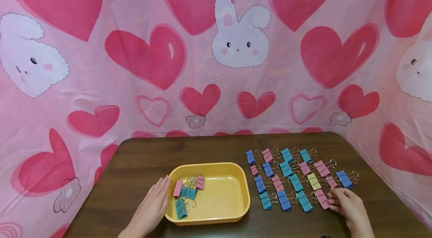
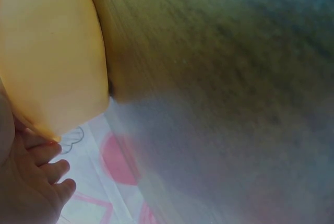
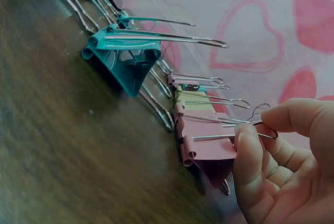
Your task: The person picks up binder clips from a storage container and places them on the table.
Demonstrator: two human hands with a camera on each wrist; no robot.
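Observation:
With fingers straight, my left hand [image 1: 152,204] rests along the left side of a yellow plastic tray [image 1: 246,195]. The left wrist view shows the tray's outer wall [image 2: 57,51] beside that hand's fingers [image 2: 55,172]. Inside the tray lie a few binder clips, among them a teal one [image 1: 180,208] and a pink one [image 1: 177,188]. On the right, my right hand [image 1: 351,206] pinches the wire handle of a pink binder clip [image 3: 209,138] between thumb and finger. That clip sits at the near right end of the front row, beside a large teal binder clip [image 1: 304,201].
Rows of blue, pink, teal and yellow binder clips [image 1: 314,181] cover the table's right part. A blue binder clip [image 1: 344,178] lies just beyond my right hand. Behind the brown table [image 1: 216,148] hangs a pink cloth [image 1: 233,80] with hearts and rabbits.

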